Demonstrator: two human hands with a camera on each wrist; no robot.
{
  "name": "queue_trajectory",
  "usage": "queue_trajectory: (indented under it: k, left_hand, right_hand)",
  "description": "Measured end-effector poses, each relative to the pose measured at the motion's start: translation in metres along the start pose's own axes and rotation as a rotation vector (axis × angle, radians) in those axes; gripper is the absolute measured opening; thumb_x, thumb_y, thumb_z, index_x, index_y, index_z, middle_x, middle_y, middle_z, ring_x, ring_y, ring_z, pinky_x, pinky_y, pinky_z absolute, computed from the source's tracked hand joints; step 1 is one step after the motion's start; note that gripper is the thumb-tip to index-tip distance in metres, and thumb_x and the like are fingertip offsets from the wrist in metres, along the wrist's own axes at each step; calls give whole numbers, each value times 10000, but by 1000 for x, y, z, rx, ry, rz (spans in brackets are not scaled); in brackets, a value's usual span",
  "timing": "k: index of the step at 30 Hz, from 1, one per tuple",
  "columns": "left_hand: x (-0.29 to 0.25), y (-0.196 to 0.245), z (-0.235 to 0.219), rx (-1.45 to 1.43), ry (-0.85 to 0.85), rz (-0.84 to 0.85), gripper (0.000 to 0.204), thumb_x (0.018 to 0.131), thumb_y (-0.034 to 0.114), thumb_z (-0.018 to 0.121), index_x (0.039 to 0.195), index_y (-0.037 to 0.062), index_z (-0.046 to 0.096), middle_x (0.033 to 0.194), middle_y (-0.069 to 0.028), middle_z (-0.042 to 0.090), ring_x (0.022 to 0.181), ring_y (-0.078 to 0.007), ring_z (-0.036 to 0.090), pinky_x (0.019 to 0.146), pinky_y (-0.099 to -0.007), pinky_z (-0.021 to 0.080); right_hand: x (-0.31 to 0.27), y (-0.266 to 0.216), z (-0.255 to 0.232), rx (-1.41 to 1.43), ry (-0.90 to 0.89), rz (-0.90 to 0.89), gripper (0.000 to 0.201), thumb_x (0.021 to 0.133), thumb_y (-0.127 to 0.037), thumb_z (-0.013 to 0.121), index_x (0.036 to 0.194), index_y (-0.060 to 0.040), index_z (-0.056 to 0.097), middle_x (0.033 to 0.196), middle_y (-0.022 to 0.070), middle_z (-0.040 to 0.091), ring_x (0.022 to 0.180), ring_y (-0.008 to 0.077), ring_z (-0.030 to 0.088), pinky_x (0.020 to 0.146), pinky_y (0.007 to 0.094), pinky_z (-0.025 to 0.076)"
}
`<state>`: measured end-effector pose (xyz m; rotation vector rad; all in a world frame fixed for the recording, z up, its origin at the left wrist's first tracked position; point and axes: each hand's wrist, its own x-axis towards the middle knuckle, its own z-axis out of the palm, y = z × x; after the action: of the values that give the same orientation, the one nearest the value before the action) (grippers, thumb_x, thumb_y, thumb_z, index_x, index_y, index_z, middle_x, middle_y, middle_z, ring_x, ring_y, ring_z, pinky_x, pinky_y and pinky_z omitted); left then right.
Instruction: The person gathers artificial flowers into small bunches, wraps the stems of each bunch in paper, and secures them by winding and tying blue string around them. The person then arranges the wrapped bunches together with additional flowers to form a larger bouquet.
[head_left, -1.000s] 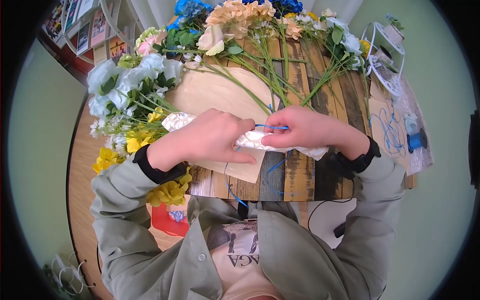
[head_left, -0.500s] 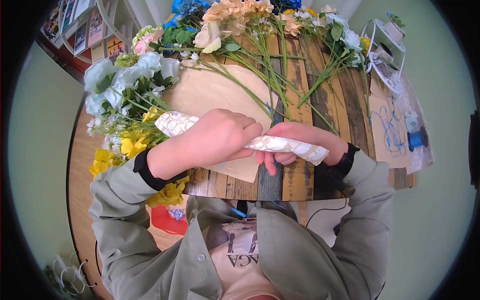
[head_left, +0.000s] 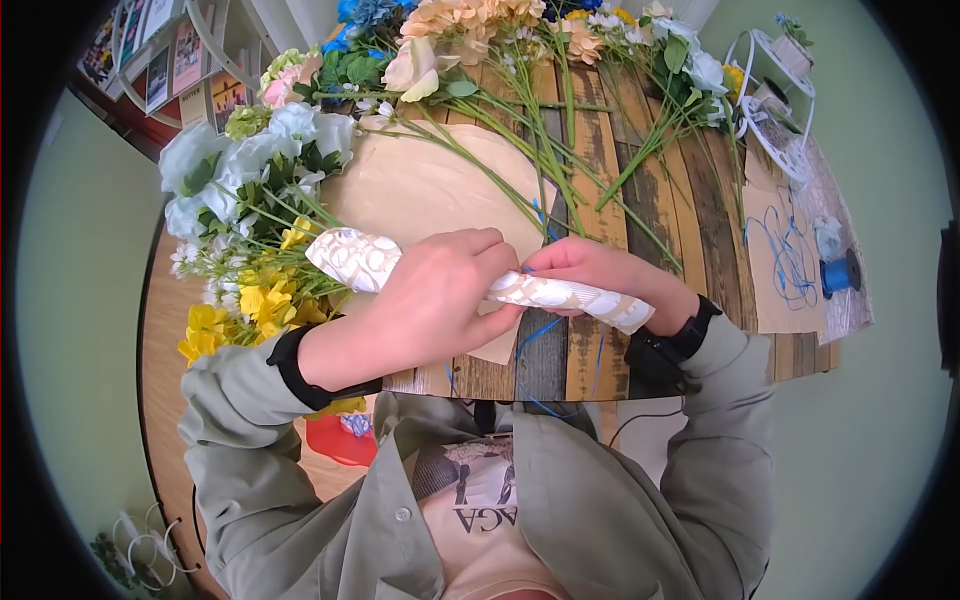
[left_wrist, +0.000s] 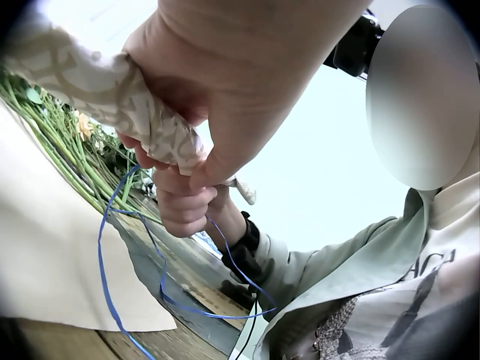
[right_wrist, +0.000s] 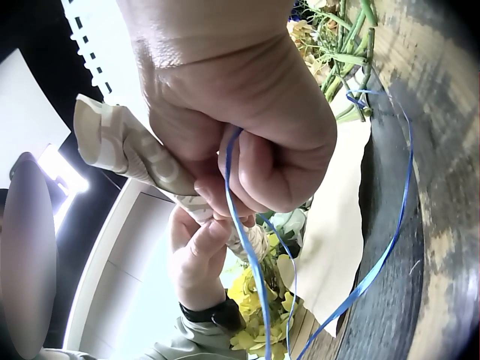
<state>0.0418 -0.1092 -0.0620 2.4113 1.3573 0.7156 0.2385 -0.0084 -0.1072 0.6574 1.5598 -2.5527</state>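
A roll of white-and-tan patterned paper [head_left: 355,260] lies slantwise between the hands, wide at the left end and narrowed near its middle. The left hand [head_left: 445,295] grips it just left of that narrow part, thumb on the near side. Right beside it, the right hand [head_left: 595,268] has its fingers curled around a thin blue ribbon [right_wrist: 250,259]. Its fingertips sit at the paper's narrow part, close to the left hand's fingers. Loose lengths of ribbon hang in loops below the hands in the left wrist view. Whatever the paper encloses is hidden.
A sheet of tan paper [head_left: 440,180] lies on the wooden plank table [head_left: 590,190]. Pale blue flowers [head_left: 235,165], yellow flowers [head_left: 262,300] and peach flowers [head_left: 455,30] ring the left and far sides. A blue ribbon spool [head_left: 840,273] stands at the right.
The right hand has passed under the paper roll and come back up beside its middle with the ribbon. The left hand has kept its hold on the roll, which now tilts down to the right.
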Motion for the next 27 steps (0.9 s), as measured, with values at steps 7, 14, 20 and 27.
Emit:
queue_trajectory:
  k: [7,14,20,27]
  left_hand:
    - [4,-2,8,79,3,4,245,691,177,691,811,18,548,775,-113,536,744,-314,558,646,-403,445]
    - [4,-10,10,149,86,131,259,699,161,689,858,35,527,784,-103,523,738,-290,564,621,-385,463]
    - [1,-17,19,468,16,196,295,686,174,686,865,31,500,771,-73,511,710,-219,581,589,-337,478]
    - [1,-23,13,358,-103,194,326,717,240,690,906,44,510,765,-98,545,723,-260,587,629,-366,472]
  right_hand:
    - [0,6,-3,34,51,5,166,931,-168,535,985,-27,605,672,-44,513,514,18,426,441,181,308]
    - [4,-7,-10,-180,126,-86,215,940,-214,543,973,-19,628,767,-48,582,644,13,514,543,176,404]
    - [-1,-27,-5,-365,66,-160,218,946,-206,534,966,-13,634,834,-44,610,718,11,528,614,189,440]
    - [-4,-28,-5,-521,59,-107,269,914,-284,581,897,-20,628,726,-61,548,647,17,460,554,208,385]
